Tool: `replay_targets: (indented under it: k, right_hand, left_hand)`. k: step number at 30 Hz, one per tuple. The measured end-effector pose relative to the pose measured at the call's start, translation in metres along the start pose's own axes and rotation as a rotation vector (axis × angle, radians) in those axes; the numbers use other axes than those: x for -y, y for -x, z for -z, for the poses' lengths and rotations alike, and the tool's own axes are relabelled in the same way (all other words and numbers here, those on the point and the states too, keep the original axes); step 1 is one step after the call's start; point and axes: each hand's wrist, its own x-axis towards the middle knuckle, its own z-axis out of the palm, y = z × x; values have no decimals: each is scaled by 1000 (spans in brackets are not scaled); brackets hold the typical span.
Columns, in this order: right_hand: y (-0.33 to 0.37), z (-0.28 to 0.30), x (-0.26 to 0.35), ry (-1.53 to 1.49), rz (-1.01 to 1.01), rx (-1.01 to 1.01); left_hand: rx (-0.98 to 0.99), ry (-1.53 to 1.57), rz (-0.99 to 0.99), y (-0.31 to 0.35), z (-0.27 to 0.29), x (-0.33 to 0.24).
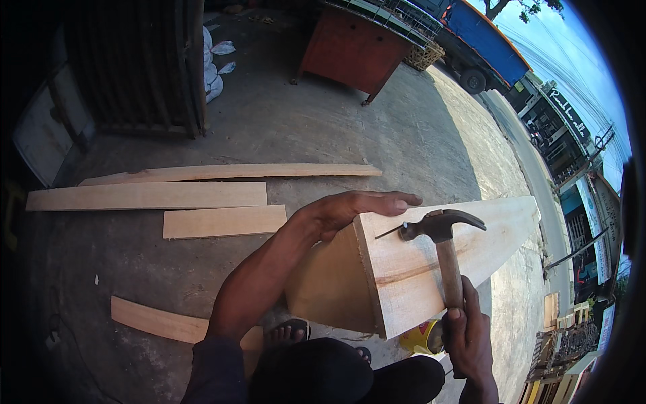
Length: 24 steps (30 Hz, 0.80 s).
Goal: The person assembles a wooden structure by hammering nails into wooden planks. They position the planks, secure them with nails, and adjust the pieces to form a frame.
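Note:
My right hand grips the wooden handle of a claw hammer, its dark metal head over a pale wooden board. A thin nail slants out of the board's face near its upper left corner, close to the hammer's striking face; whether they touch I cannot tell. My left hand is closed over the board's upper edge, its fingertips partly hidden behind the wood. A second board meets the first at an angle along its left edge, forming a corner.
Several loose planks, one of them a long board, lie on the concrete floor to the left. A yellow can stands below the boards, beside my feet. Farther off are a red cart, a slatted dark gate and a truck.

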Motion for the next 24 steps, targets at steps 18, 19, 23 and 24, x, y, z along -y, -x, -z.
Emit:
replay_targets:
  k: [18,19,23,24]
  right_hand:
    - [3,-6,-10,-75,-29,-57]
    - [3,-6,-10,-79,-32,-59]
    - [2,-4,-10,-80,-47,-61]
    - [2,-4,-10,-85,-19,-61]
  left_hand:
    - [107,-16,-27,1,-4,1]
    - [93,-24,-40,2,-5,1]
    - [51,-26,-14,4,-8,-1]
    - [39,-16,5,4,-9,-2]
